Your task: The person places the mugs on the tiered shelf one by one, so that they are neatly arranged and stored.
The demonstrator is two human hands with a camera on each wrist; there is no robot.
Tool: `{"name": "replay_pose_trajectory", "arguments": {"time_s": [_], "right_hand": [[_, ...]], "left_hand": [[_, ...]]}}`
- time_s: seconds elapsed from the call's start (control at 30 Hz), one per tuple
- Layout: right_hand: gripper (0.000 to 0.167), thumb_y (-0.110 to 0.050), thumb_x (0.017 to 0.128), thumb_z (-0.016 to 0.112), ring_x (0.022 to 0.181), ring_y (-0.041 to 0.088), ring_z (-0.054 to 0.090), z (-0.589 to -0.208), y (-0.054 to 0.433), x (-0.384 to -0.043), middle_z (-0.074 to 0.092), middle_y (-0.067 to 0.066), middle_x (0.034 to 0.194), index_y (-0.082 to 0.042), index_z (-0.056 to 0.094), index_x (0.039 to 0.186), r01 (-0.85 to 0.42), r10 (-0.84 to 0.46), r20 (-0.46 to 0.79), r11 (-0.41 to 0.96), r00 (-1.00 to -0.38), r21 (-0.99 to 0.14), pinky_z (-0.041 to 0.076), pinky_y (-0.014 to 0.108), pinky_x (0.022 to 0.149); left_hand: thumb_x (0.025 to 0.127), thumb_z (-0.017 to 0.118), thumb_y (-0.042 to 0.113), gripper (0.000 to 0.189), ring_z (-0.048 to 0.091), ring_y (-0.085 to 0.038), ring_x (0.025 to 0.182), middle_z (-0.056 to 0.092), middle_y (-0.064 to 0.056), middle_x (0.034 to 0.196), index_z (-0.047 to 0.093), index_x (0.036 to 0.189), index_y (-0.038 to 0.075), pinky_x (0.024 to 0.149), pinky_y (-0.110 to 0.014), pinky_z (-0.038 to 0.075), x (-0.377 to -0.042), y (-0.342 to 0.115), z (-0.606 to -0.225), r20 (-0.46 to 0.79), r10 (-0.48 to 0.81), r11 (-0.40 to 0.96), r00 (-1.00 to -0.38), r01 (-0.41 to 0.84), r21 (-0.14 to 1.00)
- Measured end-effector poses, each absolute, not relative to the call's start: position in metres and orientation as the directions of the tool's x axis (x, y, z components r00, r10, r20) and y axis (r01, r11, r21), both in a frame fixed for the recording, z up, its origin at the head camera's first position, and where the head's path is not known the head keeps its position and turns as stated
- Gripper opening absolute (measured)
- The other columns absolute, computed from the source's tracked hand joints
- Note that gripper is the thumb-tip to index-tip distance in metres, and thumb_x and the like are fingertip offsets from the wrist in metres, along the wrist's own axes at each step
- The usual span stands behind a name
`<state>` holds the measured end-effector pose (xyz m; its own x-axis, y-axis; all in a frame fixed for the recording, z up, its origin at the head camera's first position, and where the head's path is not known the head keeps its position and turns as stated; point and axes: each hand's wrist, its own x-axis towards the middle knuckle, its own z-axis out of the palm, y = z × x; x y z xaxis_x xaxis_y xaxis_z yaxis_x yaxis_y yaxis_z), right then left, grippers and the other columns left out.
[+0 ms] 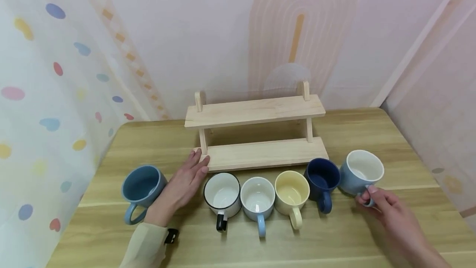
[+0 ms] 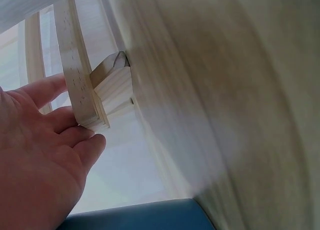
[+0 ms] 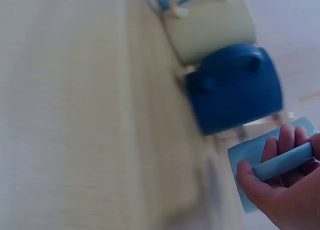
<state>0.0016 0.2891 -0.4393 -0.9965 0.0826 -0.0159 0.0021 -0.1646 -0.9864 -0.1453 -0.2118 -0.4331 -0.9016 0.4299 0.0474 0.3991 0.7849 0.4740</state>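
Observation:
My right hand [image 1: 396,214] grips the handle of a light blue mug [image 3: 250,150] with a white inside, at the right end of a row of mugs. Beside that mug is a dark blue mug [image 1: 322,179], its handle toward me. My left hand [image 1: 182,189] rests with extended fingers on the left front corner of a two-tier wooden shelf [image 1: 256,108]. In the left wrist view its fingers touch the end of the lower board [image 2: 77,69]. A teal mug [image 1: 143,185] stands just left of that hand, its handle near the wrist.
Along the shelf's front stand a white mug with a black rim [image 1: 222,195], a pale blue mug with a white inside [image 1: 258,197] and a yellow mug [image 1: 292,193]. The wooden table [image 1: 297,245] meets patterned curtains [image 1: 208,28] at the back and sides.

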Motion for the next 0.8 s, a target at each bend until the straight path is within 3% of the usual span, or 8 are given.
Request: {"name": "replay_pose_trajectory", "arguments": {"time_s": [0.1, 0.33, 0.8], "right_hand": [[0.031, -0.007, 0.112, 0.043, 0.094, 0.011, 0.072, -0.426, 0.289, -0.003, 0.070, 0.001, 0.093, 0.003, 0.067, 0.095, -0.072, 0.103, 0.058, -0.131, -0.993, -0.989, 0.058, 0.023, 0.088], [0.029, -0.001, 0.111, 0.042, 0.095, 0.015, 0.074, -0.392, 0.282, -0.022, 0.070, 0.005, 0.096, 0.004, 0.067, 0.096, -0.195, 0.083, 0.182, -0.191, -0.980, -0.962, 0.058, 0.027, 0.090], [0.028, -0.012, 0.111, 0.048, 0.099, 0.019, 0.072, -0.340, 0.251, -0.063, 0.070, 0.011, 0.098, 0.007, 0.064, 0.098, -0.241, 0.025, 0.242, -0.233, -0.970, -0.942, 0.057, 0.031, 0.095]], "left_hand": [[0.114, 0.030, 0.042, 0.059, 0.016, -0.043, 0.156, 0.025, -0.022, 0.167, 0.046, 0.155, 0.003, 0.121, -0.062, 0.023, -0.143, -0.213, -0.434, 0.052, 0.426, 0.785, -0.903, 0.397, 0.476], [0.114, 0.030, 0.042, 0.058, 0.018, -0.042, 0.156, 0.027, -0.022, 0.166, 0.048, 0.154, 0.003, 0.120, -0.062, 0.025, -0.144, -0.211, -0.432, 0.067, 0.423, 0.781, -0.904, 0.401, 0.479], [0.114, 0.030, 0.044, 0.059, 0.018, -0.040, 0.156, 0.027, -0.021, 0.167, 0.048, 0.154, 0.004, 0.120, -0.061, 0.025, -0.143, -0.210, -0.433, 0.067, 0.402, 0.783, -0.913, 0.380, 0.493]]}}
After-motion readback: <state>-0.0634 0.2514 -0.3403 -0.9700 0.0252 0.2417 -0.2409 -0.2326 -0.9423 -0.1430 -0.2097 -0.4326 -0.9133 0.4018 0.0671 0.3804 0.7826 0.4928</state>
